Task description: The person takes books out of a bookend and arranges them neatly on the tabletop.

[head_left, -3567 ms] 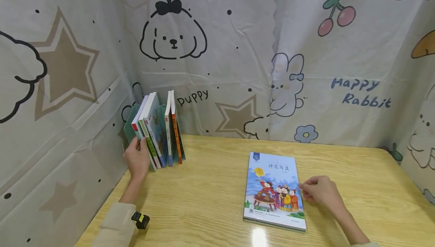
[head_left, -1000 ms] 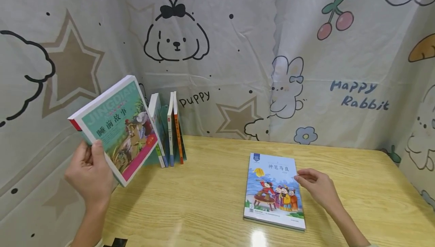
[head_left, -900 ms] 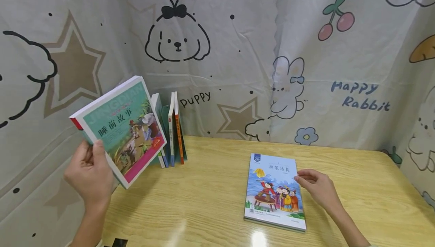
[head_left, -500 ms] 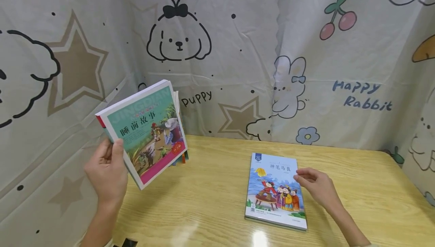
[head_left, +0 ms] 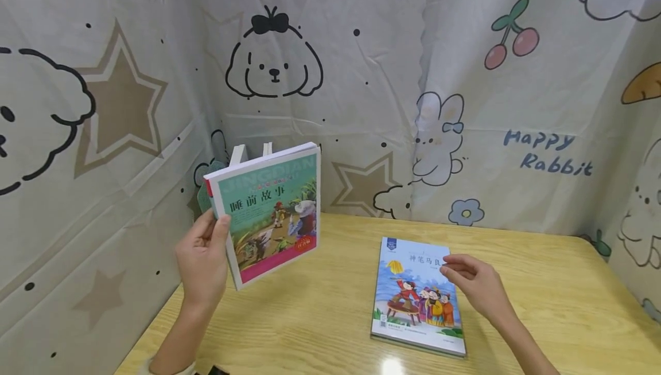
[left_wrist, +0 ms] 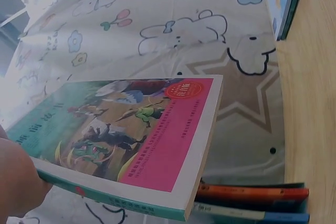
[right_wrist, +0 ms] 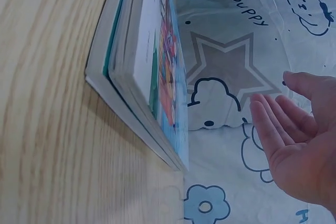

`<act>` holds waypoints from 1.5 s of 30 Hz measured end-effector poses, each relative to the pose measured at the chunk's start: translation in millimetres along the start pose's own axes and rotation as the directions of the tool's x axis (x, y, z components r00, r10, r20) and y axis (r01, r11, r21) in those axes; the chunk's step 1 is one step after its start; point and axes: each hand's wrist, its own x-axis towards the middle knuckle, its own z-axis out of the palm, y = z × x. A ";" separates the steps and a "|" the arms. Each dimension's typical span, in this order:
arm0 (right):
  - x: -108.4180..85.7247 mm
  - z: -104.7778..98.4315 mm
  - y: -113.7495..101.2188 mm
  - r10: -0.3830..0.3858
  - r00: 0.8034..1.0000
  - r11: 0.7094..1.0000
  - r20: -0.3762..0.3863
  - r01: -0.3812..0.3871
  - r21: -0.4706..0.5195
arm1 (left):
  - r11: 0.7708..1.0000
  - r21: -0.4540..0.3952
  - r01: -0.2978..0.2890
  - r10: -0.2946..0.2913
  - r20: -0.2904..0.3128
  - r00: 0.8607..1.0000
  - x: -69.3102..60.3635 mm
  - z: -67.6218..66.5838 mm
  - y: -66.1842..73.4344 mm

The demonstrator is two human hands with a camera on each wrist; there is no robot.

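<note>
Bedtime-story book [head_left: 271,220] hangs tilted above the desk [head_left: 310,317] near its left edge, your left hand [head_left: 203,263] pinching its spine [left_wrist: 113,195], presumably to leave the cover unblocked, while your right hand [head_left: 480,289], fingers loosely extended, holds nothing by the blue-covered picture book [head_left: 415,306].

The table [head_left: 573,283] before me is pale and wood-grained. A flat stack of books [head_left: 413,300], blue cover uppermost, lies on it, just left of my right hand [head_left: 477,283]. Beyond my left hand [head_left: 202,256], partly hidden, upright books [left_wrist: 257,192] stand on it by a green bookend [head_left: 202,198].
</note>
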 end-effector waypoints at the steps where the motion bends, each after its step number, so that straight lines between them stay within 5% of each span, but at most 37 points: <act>1: -0.1 0.2 -0.8 -0.007 1.000 1.000 -0.004 0.007 -0.001 | 1.000 -0.010 -0.004 0.004 0.009 1.000 -1.2 2.4 -0.4; 11: 1.4 -0.6 -12.1 -0.080 0.997 0.996 0.012 0.080 0.046 | 0.994 -0.101 0.044 -0.035 0.089 0.995 -12.6 27.0 -0.5; 25: 4.9 4.9 -20.8 -0.143 0.988 0.975 0.057 0.131 0.179 | 0.964 -0.186 0.191 -0.145 0.238 0.960 -31.3 58.5 2.4; 32: 3.2 8.0 -30.4 -0.209 0.973 0.942 0.100 0.172 0.289 | 0.962 -0.224 0.153 -0.077 0.314 0.946 -42.9 72.4 -0.4; 45: -0.2 22.5 -51.3 -0.227 0.949 0.914 0.219 0.129 0.386 | 0.940 -0.306 0.153 -0.027 0.382 0.924 -55.5 91.2 5.0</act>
